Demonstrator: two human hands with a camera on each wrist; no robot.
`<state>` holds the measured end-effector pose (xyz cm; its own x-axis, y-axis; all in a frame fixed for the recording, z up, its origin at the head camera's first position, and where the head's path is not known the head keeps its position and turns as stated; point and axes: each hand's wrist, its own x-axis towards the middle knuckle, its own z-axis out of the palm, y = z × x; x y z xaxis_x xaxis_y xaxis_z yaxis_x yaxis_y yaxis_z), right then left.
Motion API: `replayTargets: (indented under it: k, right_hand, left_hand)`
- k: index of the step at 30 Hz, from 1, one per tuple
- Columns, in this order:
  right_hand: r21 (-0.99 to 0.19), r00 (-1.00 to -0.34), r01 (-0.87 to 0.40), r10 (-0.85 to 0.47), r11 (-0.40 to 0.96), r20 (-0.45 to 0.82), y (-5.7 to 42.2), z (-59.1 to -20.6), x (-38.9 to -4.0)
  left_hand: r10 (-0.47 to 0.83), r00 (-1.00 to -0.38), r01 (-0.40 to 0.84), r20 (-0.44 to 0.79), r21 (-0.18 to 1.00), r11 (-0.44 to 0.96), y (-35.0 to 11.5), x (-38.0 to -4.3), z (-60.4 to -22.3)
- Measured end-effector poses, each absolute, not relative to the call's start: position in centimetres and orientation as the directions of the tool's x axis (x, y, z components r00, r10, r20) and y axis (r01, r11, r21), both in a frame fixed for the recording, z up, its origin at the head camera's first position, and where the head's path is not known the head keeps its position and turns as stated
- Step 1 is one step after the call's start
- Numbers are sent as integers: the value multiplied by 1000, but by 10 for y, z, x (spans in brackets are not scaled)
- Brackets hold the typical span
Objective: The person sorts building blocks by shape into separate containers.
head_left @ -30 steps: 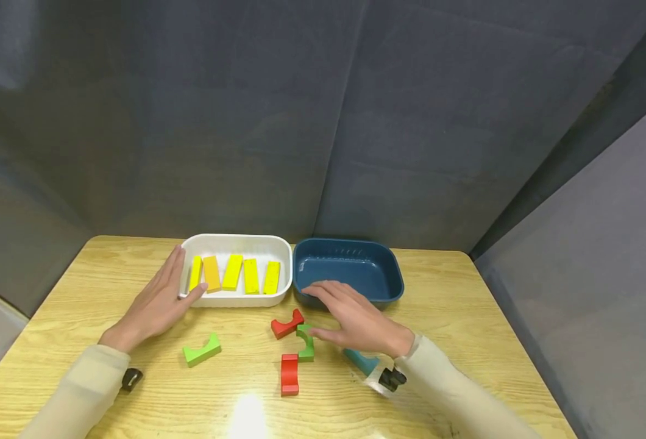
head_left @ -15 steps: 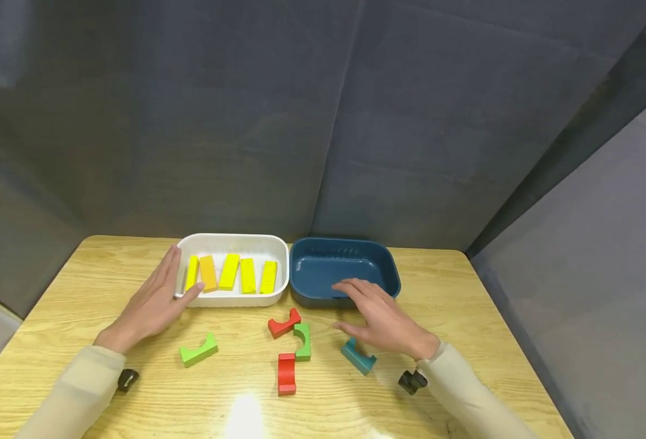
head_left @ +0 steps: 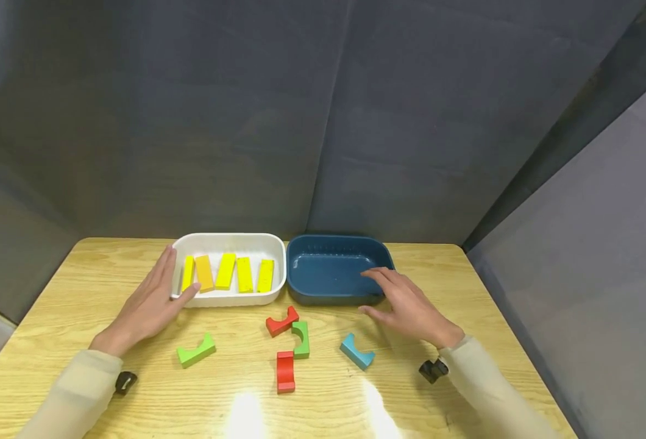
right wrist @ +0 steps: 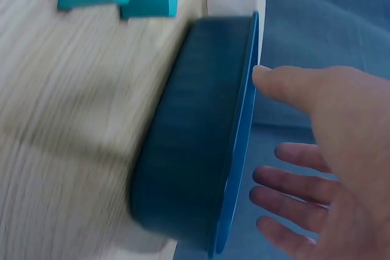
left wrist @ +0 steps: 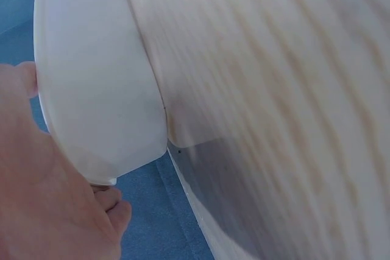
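My left hand (head_left: 144,305) rests at the left end of a white tray (head_left: 230,300), thumb at the front rim and straight fingers along the end wall. The tray holds several yellow blocks (head_left: 225,271) and an orange block (head_left: 205,272). Fingers spread and holding nothing, my right hand (head_left: 411,308) is at the front right corner of a dark blue tray (head_left: 328,299). In the right wrist view its thumb is at the rim of that tray (right wrist: 189,132); contact is uncertain. A blue arch block (head_left: 357,352) lies on the table left of this hand.
In front of the trays lie a red arch block (head_left: 282,321) touching a green arch block (head_left: 302,340), and another red arch block (head_left: 286,373). A second green arch block (head_left: 195,353) lies near my left wrist. A dark curtain (head_left: 235,122) hangs behind the wooden table (head_left: 235,372).
My right hand has moved right, from the blue tray's front left to its front right corner, uncovering the blue arch block. My left hand stays at the white tray. The head view shifts slightly.
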<state>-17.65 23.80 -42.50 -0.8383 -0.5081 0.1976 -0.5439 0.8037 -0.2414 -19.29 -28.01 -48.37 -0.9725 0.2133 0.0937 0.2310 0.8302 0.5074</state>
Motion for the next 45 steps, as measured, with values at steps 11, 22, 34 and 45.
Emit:
replayTargets:
  k: [11, 22, 34, 45]
  right_hand:
    - [-263, -893, -443, -394, 857, 219, 264, -436, -196]
    - [-293, -930, -352, -298, 889, 214, 265, -459, -203]
    - [-388, -958, -284, -241, 877, 157, 268, -476, -209]
    - [-405, -963, -268, -243, 874, 113, 267, -480, -209]
  left_hand:
    - [206, -974, 224, 91, 503, 834, -280, -192, -482]
    - [202, -975, 220, 92, 503, 836, -278, -192, -480]
    - [197, -977, 210, 81, 506, 836, -278, -191, -482]
    - [204, -976, 216, 78, 484, 848, -280, -192, -481]
